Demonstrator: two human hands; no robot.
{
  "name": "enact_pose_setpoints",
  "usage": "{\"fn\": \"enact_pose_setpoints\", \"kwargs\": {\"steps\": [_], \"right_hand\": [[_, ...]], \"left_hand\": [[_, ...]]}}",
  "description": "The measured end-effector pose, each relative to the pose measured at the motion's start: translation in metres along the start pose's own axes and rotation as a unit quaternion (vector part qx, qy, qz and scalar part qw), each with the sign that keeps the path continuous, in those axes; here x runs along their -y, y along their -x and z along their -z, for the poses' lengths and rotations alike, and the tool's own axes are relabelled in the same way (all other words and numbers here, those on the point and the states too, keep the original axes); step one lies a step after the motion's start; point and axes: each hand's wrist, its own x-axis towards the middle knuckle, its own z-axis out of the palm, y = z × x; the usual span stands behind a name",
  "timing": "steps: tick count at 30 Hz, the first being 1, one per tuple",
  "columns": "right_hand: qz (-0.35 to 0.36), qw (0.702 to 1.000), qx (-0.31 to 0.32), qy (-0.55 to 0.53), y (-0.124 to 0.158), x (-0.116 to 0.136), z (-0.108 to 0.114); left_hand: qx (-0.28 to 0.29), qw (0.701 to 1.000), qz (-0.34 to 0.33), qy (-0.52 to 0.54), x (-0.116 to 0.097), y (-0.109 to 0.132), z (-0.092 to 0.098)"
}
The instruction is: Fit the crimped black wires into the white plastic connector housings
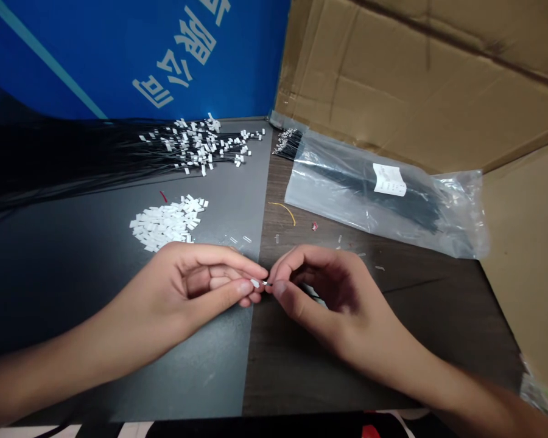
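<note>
Upper R of frame: big creased cardboard sheet (420, 79), plus a 2nd cardboard panel (525, 243) down the R edge. Upper L: blue banner (132, 55) w/ white characters, upside down from my view. Below these, the dark wood bench (292, 371) runs across the R half & a black mat (196, 377) lies over the L half.

On the mat, upper L: long bundle of black wires (95, 158), white connectors on their ends (196, 146) fanned out toward the centre. Just below: loose pile of white connectors (167, 222). On the bench, upper R of centre: clear plastic bag (374, 194) w/ more black wires inside, white label (389, 180) on top, metal-tipped wire ends (287, 141) sticking out at its top L corner. Near the bag: short yellow wire (285, 212) & tiny pink bit (315, 226). Small red scrap (163, 196) on mat by the pile.

Both hands low centre, fingertips almost touching, right over the mat/bench seam. L hand (196, 286): narrow pinch, thumb & fingers on a small white connector (254, 283). R hand (324, 292): narrow pinch on a thin metal wire tip (267, 283), right at the connector's end. Can't tell if tip is inside.
</note>
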Motion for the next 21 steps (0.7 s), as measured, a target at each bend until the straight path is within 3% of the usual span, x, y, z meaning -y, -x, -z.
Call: {"fn": "enact_pose_setpoints", "kwargs": {"steps": [10, 18, 21], "right_hand": [[0.021, 0.998, -0.016, 0.063, -0.0001, 0.0020, -0.0018], [0.001, 0.999, -0.011, 0.046, -0.0014, 0.0022, -0.0026], [0.000, 0.998, -0.011, 0.057, -0.0004, 0.0028, -0.0025]], "left_hand": [[-0.020, 0.999, -0.027, -0.038, -0.0054, 0.0001, 0.0016], [-0.010, 0.998, 0.053, -0.017, -0.0047, -0.0024, 0.0012], [-0.015, 0.998, 0.054, -0.001, -0.0042, -0.0019, 0.0018]]}}
